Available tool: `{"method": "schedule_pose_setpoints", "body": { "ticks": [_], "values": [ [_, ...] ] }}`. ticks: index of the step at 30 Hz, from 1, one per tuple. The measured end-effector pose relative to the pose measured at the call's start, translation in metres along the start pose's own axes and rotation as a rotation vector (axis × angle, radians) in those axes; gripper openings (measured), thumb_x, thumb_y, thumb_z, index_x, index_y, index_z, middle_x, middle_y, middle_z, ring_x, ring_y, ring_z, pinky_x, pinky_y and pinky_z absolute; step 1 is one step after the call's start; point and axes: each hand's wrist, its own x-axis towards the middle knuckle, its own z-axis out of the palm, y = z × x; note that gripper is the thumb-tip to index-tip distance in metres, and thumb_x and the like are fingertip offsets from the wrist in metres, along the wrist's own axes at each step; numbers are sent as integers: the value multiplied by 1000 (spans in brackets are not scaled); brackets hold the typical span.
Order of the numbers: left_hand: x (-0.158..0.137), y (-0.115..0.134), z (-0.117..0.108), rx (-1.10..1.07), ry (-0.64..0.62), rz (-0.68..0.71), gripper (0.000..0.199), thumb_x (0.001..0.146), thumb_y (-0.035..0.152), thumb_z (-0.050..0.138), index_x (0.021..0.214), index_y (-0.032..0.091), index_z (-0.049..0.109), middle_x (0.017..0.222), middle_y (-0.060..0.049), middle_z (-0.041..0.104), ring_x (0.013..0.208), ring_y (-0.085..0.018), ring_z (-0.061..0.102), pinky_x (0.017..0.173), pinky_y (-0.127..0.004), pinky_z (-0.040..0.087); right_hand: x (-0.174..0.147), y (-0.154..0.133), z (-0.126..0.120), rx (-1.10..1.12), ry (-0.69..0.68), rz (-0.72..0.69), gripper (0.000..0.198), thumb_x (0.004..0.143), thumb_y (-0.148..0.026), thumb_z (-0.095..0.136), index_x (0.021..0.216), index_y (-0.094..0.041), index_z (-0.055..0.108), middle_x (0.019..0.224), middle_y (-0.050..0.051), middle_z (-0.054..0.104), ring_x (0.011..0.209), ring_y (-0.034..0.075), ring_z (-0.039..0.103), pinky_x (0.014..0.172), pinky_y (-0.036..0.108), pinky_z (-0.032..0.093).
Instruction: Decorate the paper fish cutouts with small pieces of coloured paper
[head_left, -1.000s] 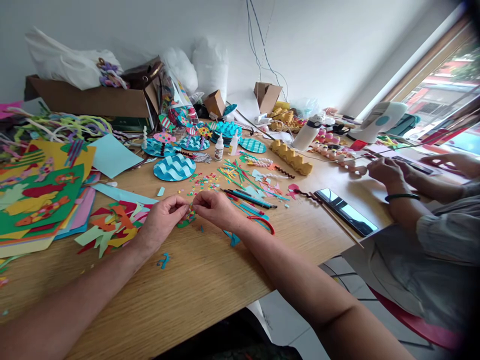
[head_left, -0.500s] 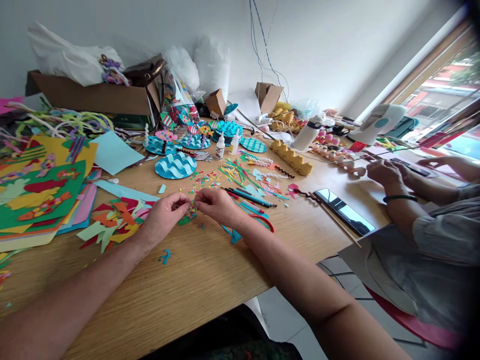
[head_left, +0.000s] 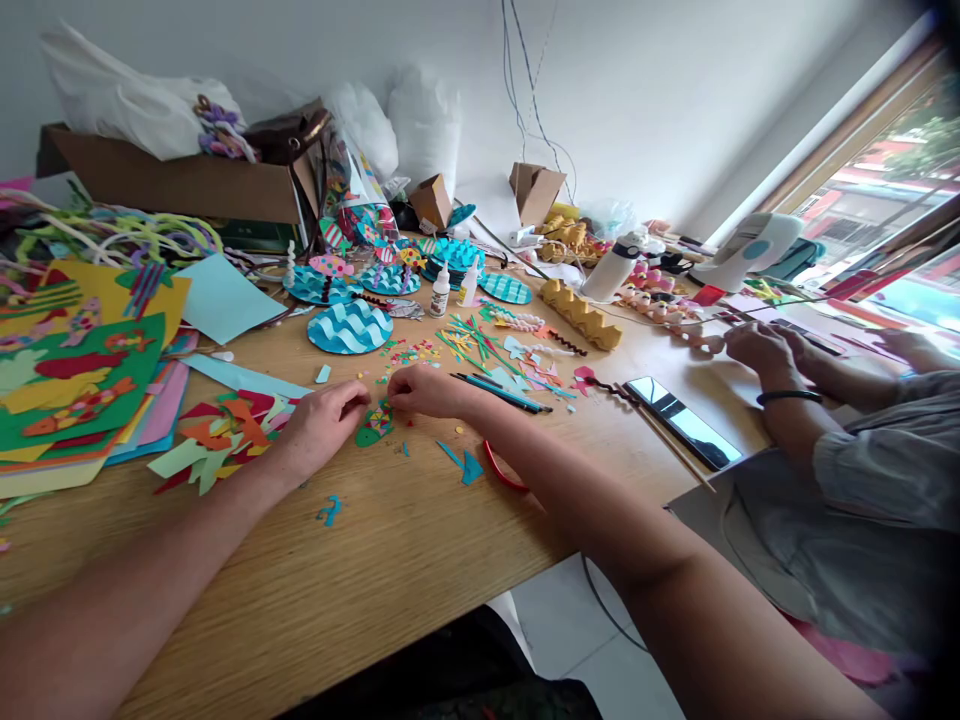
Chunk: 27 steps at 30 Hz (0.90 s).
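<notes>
A small green paper fish point(head_left: 367, 436) with red and yellow pieces on it lies on the table between my hands. My left hand point(head_left: 330, 425) is just left of it, thumb and fingers pinched together; anything between them is too small to make out. Over the fish's upper right edge, my right hand point(head_left: 424, 390) points down with its fingertips closed together. Whatever those fingertips grip is hidden. Small coloured paper bits point(head_left: 412, 352) are scattered beyond my hands. Below the right hand are blue paper scraps point(head_left: 470, 467) and a red scissors handle point(head_left: 501, 470), partly covered by my forearm.
Coloured paper scraps point(head_left: 225, 430) and paper sheets point(head_left: 97, 390) lie at left. Blue wavy discs point(head_left: 349, 328), glue bottles point(head_left: 440, 292) and pens point(head_left: 506, 393) stand or lie beyond. At right are a phone point(head_left: 682, 422), a wooden stick point(head_left: 675, 450) and another person's hands point(head_left: 761, 350).
My hands have moved apart, and more of the green fish shows between them. My right forearm has shifted, uncovering the blue scraps. The view has moved slightly.
</notes>
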Motion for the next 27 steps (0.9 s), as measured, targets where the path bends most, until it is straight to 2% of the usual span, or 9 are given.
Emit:
{"method": "schedule_pose_setpoints", "body": {
  "ticks": [5, 10, 27],
  "values": [
    [0, -2, 3, 39, -50, 85, 13, 75, 24, 42, 74, 21, 54, 76, -4, 62, 70, -18, 57, 65, -28, 41, 4, -1, -8, -68, -97, -16, 16, 73, -16, 50, 80, -12, 64, 69, 0, 58, 60, 8, 45, 54, 19, 31],
    [0, -3, 5, 84, -76, 85, 12, 76, 23, 42, 75, 21, 53, 77, -4, 62, 70, -19, 57, 63, -28, 42, 7, -1, -10, -90, -130, -46, 17, 72, -16, 49, 79, -12, 64, 69, 1, 59, 60, 8, 45, 54, 20, 31],
    [-1, -5, 8, 140, -79, 120, 16, 80, 22, 37, 77, 20, 53, 80, -6, 61, 75, -20, 56, 67, -31, 42, 14, -1, -7, -165, -132, -48, 19, 71, -20, 50, 79, -14, 66, 75, 3, 64, 62, 10, 48, 53, 20, 31]
  ]
}}
